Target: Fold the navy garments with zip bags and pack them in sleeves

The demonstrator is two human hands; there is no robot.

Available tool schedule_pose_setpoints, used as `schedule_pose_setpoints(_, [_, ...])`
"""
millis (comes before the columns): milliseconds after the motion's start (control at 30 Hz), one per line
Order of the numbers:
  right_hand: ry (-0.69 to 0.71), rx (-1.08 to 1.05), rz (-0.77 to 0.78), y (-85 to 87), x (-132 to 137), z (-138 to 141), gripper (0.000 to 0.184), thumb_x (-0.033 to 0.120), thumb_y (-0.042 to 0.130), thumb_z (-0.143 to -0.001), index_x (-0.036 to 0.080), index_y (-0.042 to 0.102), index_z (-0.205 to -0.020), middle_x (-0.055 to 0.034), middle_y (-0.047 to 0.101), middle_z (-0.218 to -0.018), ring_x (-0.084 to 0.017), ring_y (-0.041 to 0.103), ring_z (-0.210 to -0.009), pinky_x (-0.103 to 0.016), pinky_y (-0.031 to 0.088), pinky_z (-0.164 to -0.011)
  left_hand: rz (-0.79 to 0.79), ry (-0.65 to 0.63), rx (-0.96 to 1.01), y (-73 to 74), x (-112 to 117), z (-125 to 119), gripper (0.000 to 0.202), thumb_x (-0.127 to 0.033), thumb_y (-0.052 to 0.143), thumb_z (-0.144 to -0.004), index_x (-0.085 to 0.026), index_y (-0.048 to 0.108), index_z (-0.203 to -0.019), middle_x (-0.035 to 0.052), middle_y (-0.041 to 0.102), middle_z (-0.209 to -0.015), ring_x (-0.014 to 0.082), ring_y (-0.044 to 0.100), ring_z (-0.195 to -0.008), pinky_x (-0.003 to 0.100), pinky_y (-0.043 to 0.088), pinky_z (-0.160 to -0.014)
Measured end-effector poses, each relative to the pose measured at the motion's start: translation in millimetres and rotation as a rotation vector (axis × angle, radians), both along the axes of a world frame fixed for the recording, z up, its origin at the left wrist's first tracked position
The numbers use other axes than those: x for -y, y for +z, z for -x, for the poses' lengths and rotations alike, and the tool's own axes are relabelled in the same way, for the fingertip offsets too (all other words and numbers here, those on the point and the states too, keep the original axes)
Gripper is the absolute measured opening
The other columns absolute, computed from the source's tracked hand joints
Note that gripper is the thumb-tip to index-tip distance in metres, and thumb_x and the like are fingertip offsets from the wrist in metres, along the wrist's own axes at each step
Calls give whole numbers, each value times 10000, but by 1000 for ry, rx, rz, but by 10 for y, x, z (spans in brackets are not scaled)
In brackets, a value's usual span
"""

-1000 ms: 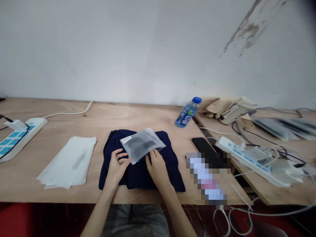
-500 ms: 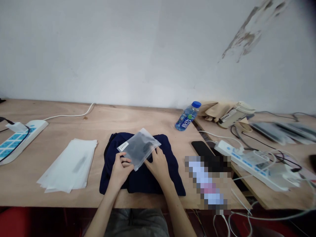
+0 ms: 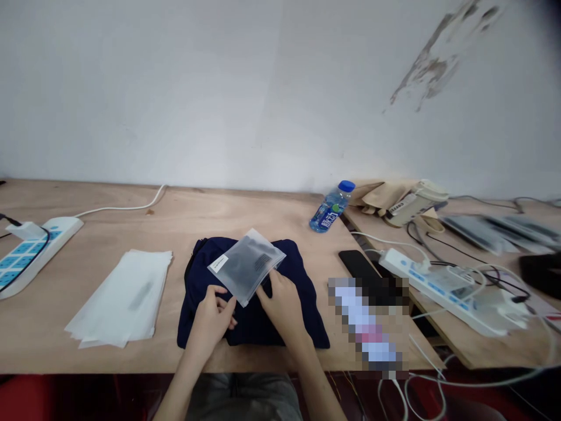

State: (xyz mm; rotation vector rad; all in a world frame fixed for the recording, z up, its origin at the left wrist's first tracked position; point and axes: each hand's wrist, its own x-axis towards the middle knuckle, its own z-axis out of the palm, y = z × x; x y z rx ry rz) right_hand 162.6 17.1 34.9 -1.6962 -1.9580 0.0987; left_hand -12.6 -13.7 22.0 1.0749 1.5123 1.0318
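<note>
Frosted plastic zip bag [image 3: 248, 266] with a white label [image 3: 218, 264], dark contents showing through, lying tilted on a folded navy garment [image 3: 252, 327]. Left hand [image 3: 210, 321] and right hand [image 3: 284, 307] touch its lower edges, fingers together; any grip cannot be determined. Stack of translucent white bags [image 3: 120, 298] left of the garment.

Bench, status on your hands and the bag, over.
Left hand and right hand at lower edge of frosted plastic bag. Bag lies on folded navy garment. Black smartphone right of garment, not in the way.

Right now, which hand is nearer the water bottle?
Right. The right hand is in front of and left of the plastic water bottle; the left hand is farther left.
</note>
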Motion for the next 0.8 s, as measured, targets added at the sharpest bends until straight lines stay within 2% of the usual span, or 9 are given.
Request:
schedule_pose_setpoints(100, [-73,-97,-25,-25,112,-1,307,265,437,-913,136,626,-1117,-121,713,-990,-250,659,-906,-374,501,-811,127,-136,-115,49,33,32,328,-511,532,-852,-188,521,-795,-19,598,-473,158,583,-340,214,393,-335])
schedule_pose_setpoints(167, [-64,-147,-39,-61,142,34,321,194,380,-910,138,639,-1091,-121,717,-976,-242,664,-890,-372,513,-802,167,-212,-102,66,17,12,372,-528,496,-867,-181,544,-741,-7,590,-442,153,567,-318,203,361,-309])
schedule_pose_setpoints(367, [157,-271,4,-82,75,147,450,46,348,-821,175,656,-1123,-102,717,-1032,-225,652,-984,-381,522,-880,120,-211,92,-5,-76,-115,342,-484,540,-846,-162,563,-732,0,607,-460,118,528,-288,174,323,-284])
schedule_pose_setpoints(500, [204,-373,69,-51,26,95,404,95,359,-857,184,649,-1125,-98,701,-1107,-223,636,-1040,-392,509,-928,115,-192,123,-52,-90,-151,318,-455,554,-838,-157,556,-727,6,620,-485,113,540,-303,169,337,-291])
schedule_pose_setpoints(633, [128,-487,37,-33,10,-16,319,167,383,-877,169,651,-1051,-120,692,-1126,-226,639,-1054,-391,503,-936,134,-183,166,-44,-75,-152,325,-463,563,-833,-150,562,-748,0,612,-483,111,534,-299,168,333,-290])
schedule_pose_setpoints(700, [59,-519,15,-2,43,-53,277,203,405,-879,174,656,-992,-112,714,-1038,-223,664,-974,-369,521,-876,153,-182,194,-29,-70,-148,342,-482,576,-823,-146,569,-756,-1,610,-482,112,534,-299,170,332,-291])
schedule_pose_setpoints(800, [-37,-521,60,92,174,-50,219,264,452,-874,186,656,-890,-77,723,-845,-198,669,-739,-307,520,-699,195,-182,246,-4,-69,-145,366,-501,613,-794,-137,590,-776,4,615,-490,115,536,-304,176,341,-298])
